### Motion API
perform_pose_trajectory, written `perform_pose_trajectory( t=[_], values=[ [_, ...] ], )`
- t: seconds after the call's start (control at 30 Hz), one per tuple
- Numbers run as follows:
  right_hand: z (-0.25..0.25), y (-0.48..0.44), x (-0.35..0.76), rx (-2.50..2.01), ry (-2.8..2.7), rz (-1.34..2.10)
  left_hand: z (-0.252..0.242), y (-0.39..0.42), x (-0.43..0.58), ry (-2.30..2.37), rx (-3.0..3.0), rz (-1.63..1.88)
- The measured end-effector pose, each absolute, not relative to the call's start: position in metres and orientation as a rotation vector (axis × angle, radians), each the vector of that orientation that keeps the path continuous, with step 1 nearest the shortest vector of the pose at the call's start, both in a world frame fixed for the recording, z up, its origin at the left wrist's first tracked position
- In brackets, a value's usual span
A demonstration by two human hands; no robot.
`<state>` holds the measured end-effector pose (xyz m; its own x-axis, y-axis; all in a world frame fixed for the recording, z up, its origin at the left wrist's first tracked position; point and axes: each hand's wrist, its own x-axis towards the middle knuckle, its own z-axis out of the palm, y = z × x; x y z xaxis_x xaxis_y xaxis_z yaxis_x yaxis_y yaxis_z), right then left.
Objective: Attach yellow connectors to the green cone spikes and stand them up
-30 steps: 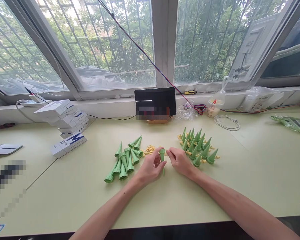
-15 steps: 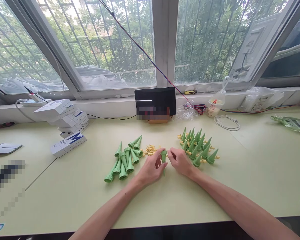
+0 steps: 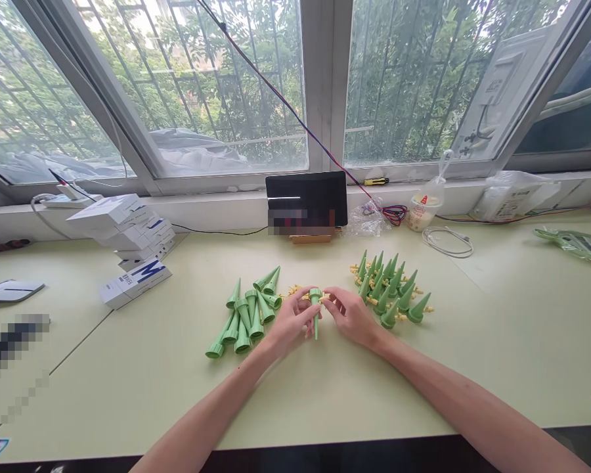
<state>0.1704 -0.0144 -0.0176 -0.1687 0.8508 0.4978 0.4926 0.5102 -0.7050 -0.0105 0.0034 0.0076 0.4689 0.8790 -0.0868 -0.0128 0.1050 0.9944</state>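
My left hand (image 3: 295, 317) grips a green cone (image 3: 316, 309), its point towards me and its wide cap away. At the cone's right side, my right hand (image 3: 347, 314) pinches a small yellow piece (image 3: 324, 299) against it. Behind my left hand lies a small heap of yellow pieces (image 3: 295, 289), partly hidden. Several loose green cones (image 3: 249, 318) lie in a pile to the left. On the right, several green cones (image 3: 391, 289) stand point up in a group, with yellow pieces sticking out of their sides.
White boxes (image 3: 135, 282) are stacked at the back left. A black screen (image 3: 306, 200) stands at the back centre. Behind the right group are a bagged cup (image 3: 423, 209) and a coiled white cable (image 3: 447, 243). A green pouch (image 3: 576, 244) lies far right.
The held cone has shifted slightly left and up with my left hand. My right hand has come over to it, and a yellow piece now shows between its fingertips and the cone.
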Motion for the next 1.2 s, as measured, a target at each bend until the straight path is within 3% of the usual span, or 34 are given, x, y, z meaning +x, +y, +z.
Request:
perform_pose_trajectory(
  t=[0.37, 1.2],
  values=[
    [-0.016, -0.013, 0.174, -1.048, -1.899, 0.459, 0.009, 0.005, -0.012, 0.808, 1.142, 0.766],
    [-0.020, -0.014, 0.172, -1.125, -1.844, 0.562, -0.003, -0.003, -0.008, 0.844, 1.565, 0.845]
  ],
)
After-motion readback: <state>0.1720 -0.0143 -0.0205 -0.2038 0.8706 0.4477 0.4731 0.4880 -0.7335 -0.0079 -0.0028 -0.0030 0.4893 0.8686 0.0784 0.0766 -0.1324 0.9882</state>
